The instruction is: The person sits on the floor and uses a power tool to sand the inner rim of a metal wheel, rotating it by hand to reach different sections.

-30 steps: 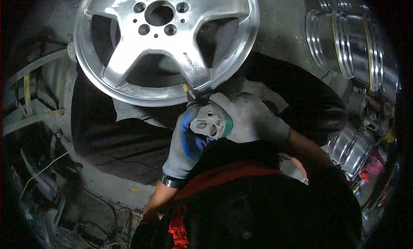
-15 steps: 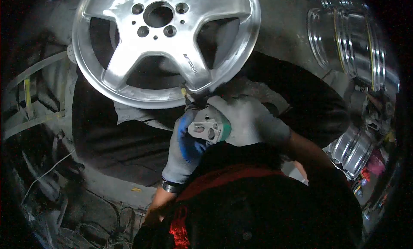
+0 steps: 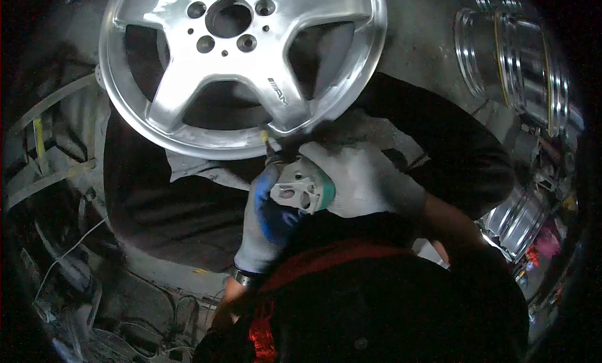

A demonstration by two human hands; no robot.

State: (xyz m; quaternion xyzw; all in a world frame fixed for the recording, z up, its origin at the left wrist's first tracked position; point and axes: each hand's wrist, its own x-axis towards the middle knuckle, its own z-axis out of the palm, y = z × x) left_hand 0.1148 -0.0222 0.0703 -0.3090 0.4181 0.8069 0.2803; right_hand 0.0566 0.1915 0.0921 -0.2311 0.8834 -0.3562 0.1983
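Left hand (image 3: 263,225): gloved, fingers wrapped tight under the grinder (image 3: 304,187) head.
Right hand (image 3: 364,178): gloved, clamped over the grinder body from the right.
Grinder: just in front of my chest, tip (image 3: 264,137) touching the wheel's near rim.
Wheel (image 3: 216,58): five-spoke alloy, face up, lying on a dark tyre (image 3: 163,206).
Wheel handling: probably heavy and rigid; the polished face looks slick and scratch-prone. Take it by the rim edge or through a spoke gap.
Grinder handling: probably compact and stiff; two hands on the body.
Nearby: stacked rims (image 3: 514,62) to my right, well apart.
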